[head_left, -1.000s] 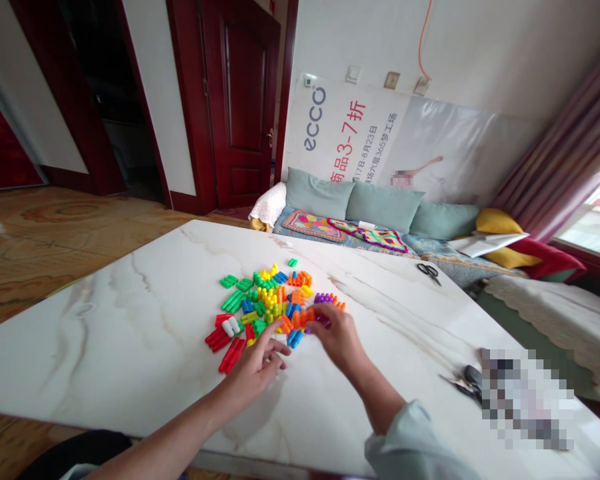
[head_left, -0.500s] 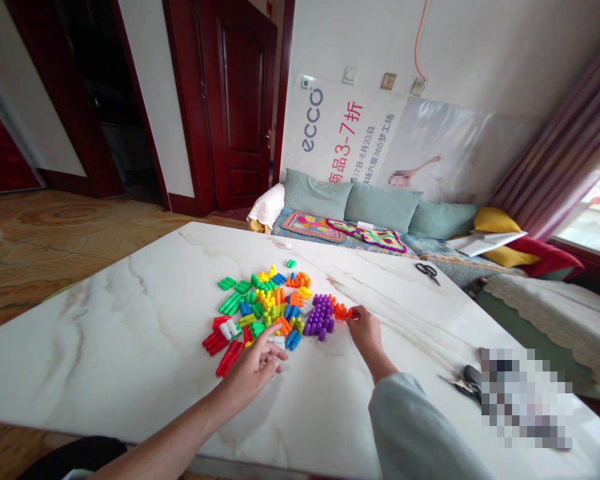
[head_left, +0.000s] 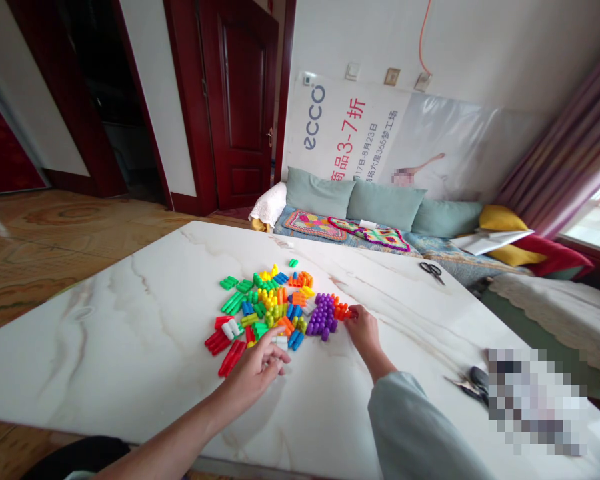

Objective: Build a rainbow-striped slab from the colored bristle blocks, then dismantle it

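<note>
A pile of colourful plastic pieces lies on the white marbled table (head_left: 145, 320). Purple pieces (head_left: 323, 316) form a block at its right side, with orange pieces (head_left: 341, 309) touching that block's right edge. My right hand (head_left: 364, 331) pinches the end of the orange pieces. Over the near edge of the pile is my left hand (head_left: 266, 360), fingers apart and nothing held, close to white pieces (head_left: 280, 342) and red pieces (head_left: 231, 359). Green pieces (head_left: 233, 303) and yellow pieces (head_left: 267, 298) lie farther back and left.
Black-handled scissors (head_left: 431, 271) lie near the table's far right edge. A second black-handled tool (head_left: 473, 385) rests at the right, beside a blurred object (head_left: 535, 400). Behind the table stands a sofa with green cushions (head_left: 320, 193).
The view has shifted very slightly. Both hands stay in nearly the same places, the right one still on the orange pieces.
</note>
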